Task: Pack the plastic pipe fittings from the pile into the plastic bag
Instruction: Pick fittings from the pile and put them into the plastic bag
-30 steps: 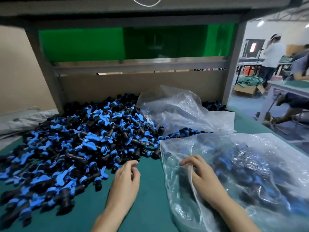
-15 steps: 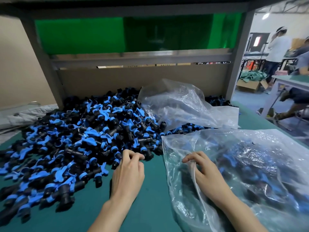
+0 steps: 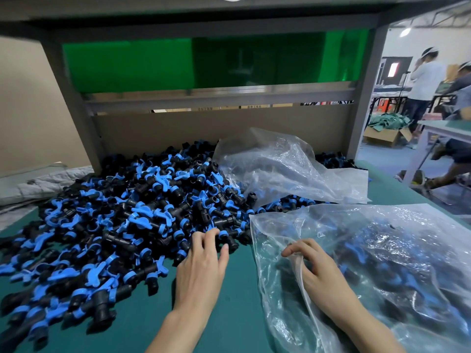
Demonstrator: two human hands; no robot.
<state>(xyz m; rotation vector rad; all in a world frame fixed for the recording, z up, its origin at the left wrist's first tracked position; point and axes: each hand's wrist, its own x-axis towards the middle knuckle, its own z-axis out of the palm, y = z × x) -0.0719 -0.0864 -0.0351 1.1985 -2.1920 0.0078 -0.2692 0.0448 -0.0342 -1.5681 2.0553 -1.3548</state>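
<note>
Fittings (image 3: 142,217) lie heaped at centre left. The left hand (image 3: 201,266) curls over the heap's near edge, and I cannot tell whether it grips one. The right hand (image 3: 316,268) pinches the bag (image 3: 382,250) at its mouth, lower right; what is inside blurs behind the plastic.

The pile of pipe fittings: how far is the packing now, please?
Done: the bag already holds many fittings, seen through its plastic. In hand: the right hand grips the bag's open edge, and the left hand touches fittings at the near edge of the pile; whether it grips one is unclear. Left: much, since that large pile lies on the table.
</note>
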